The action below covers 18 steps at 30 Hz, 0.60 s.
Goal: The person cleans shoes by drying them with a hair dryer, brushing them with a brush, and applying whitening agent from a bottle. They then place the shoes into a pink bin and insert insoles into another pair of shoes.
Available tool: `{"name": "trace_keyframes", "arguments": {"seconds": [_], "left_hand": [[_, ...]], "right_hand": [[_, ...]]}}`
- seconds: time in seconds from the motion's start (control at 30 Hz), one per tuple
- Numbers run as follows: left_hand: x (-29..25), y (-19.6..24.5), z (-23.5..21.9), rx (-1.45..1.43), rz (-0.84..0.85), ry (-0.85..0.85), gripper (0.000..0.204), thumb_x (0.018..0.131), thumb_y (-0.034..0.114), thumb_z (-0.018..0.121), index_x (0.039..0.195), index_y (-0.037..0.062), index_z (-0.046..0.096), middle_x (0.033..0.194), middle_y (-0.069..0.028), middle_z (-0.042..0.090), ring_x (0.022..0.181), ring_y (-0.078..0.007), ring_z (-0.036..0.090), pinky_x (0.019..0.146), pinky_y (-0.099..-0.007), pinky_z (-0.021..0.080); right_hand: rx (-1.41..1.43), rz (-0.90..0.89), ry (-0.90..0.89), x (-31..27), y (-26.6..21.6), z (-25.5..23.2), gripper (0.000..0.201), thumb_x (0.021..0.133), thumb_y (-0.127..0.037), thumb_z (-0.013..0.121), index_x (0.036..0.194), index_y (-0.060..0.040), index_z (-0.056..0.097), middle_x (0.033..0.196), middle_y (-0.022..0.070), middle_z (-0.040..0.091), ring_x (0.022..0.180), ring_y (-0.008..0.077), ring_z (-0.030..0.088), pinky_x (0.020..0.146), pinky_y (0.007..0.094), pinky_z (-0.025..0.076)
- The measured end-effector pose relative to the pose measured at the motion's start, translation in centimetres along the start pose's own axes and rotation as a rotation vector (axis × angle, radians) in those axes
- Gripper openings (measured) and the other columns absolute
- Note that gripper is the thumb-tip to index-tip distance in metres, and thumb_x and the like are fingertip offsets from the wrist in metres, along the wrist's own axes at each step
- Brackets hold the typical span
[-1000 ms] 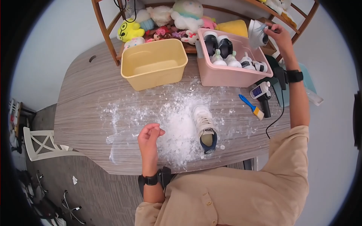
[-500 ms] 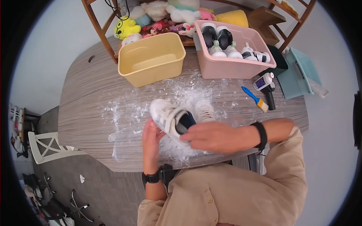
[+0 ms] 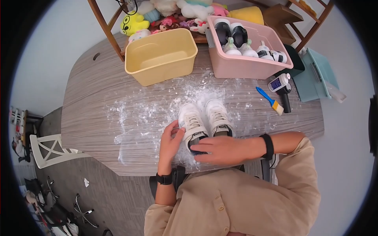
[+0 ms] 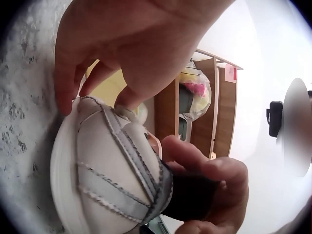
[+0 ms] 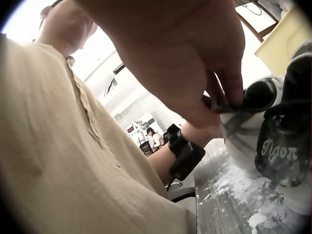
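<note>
Two white sneakers with beige laces stand side by side in the head view, toes pointing away from me: a left sneaker (image 3: 190, 115) and a right sneaker (image 3: 215, 111). My right hand (image 3: 224, 150) pinches the dark collar at the heel of the left sneaker, as the right wrist view also shows. It covers part of both heels. Along the outer side of the left sneaker lies my left hand (image 3: 170, 144), its fingertips and thumb touching the upper and the sole edge. Grey strips with dark jagged edges run over that side (image 4: 112, 187) in the left wrist view.
White powder (image 3: 171, 118) is scattered over the wooden table (image 3: 90, 94). Behind stand a yellow bin (image 3: 161, 74) and a pink bin (image 3: 252, 69) holding several shoes. To the right lie a blue-handled brush (image 3: 270, 101), a white bottle (image 3: 278, 83) and a black-handled tool (image 3: 286, 103).
My right hand has brought the left sneaker from above the pink bin to the table, turning it upright beside the other one. My left hand has come against its side.
</note>
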<state>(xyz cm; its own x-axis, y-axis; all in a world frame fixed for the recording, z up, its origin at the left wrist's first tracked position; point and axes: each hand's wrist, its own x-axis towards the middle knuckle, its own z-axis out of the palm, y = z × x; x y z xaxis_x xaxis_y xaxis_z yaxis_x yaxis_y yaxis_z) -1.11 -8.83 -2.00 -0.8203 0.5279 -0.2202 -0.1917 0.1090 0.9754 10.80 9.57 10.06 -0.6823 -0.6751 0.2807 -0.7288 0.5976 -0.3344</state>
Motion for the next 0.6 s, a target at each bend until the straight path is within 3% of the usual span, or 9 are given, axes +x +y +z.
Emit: {"name": "trace_keyframes", "arguments": {"seconds": [0.2,0.4,0.5,0.6], "left_hand": [[-0.2,-0.6,0.4,-0.039,0.036,0.034,0.041,0.089,0.015,0.064,0.125,-0.0013,0.054,0.116,-0.0148,0.058,0.102,-0.018,0.058,0.087,-0.0306,0.047],[-0.7,-0.3,2.2,0.008,0.091,0.052,0.037,0.089,0.014,0.062,0.122,-0.0011,0.055,0.112,-0.0139,0.059,0.102,-0.0196,0.058,0.087,-0.0315,0.047],[-0.6,-0.4,2.1,0.031,0.103,0.049,0.036,0.089,0.014,0.061,0.121,-0.0006,0.055,0.109,-0.0131,0.06,0.102,-0.0203,0.058,0.087,-0.0317,0.047],[-0.8,0.1,2.1,0.088,0.13,0.045,0.035,0.089,0.014,0.062,0.121,-0.0005,0.055,0.108,-0.0131,0.06,0.101,-0.0201,0.058,0.086,-0.0319,0.047]], "right_hand": [[-0.234,-0.048,-0.223,-1.6,2.2,-1.6,0.027,0.075,-0.013,0.059,0.101,-0.0071,0.055,0.102,0.0063,0.05,0.085,0.0192,0.054,0.06,0.028,0.05],[-0.359,-0.054,-0.2,-1.3,3.0,-0.4,0.022,0.074,-0.016,0.061,0.095,-0.0092,0.059,0.094,0.0024,0.048,0.081,0.0162,0.052,0.055,0.0263,0.049],[-0.418,-0.072,-0.318,-1.6,3.2,0.0,0.033,0.073,-0.016,0.06,0.105,-0.0098,0.058,0.104,0.0026,0.049,0.083,0.0157,0.051,0.058,0.0272,0.048],[-0.412,-0.114,-0.3,-2.0,3.5,0.5,0.022,0.073,-0.016,0.059,0.095,-0.0093,0.06,0.102,0.0021,0.049,0.082,0.0158,0.05,0.056,0.0274,0.047]]}}
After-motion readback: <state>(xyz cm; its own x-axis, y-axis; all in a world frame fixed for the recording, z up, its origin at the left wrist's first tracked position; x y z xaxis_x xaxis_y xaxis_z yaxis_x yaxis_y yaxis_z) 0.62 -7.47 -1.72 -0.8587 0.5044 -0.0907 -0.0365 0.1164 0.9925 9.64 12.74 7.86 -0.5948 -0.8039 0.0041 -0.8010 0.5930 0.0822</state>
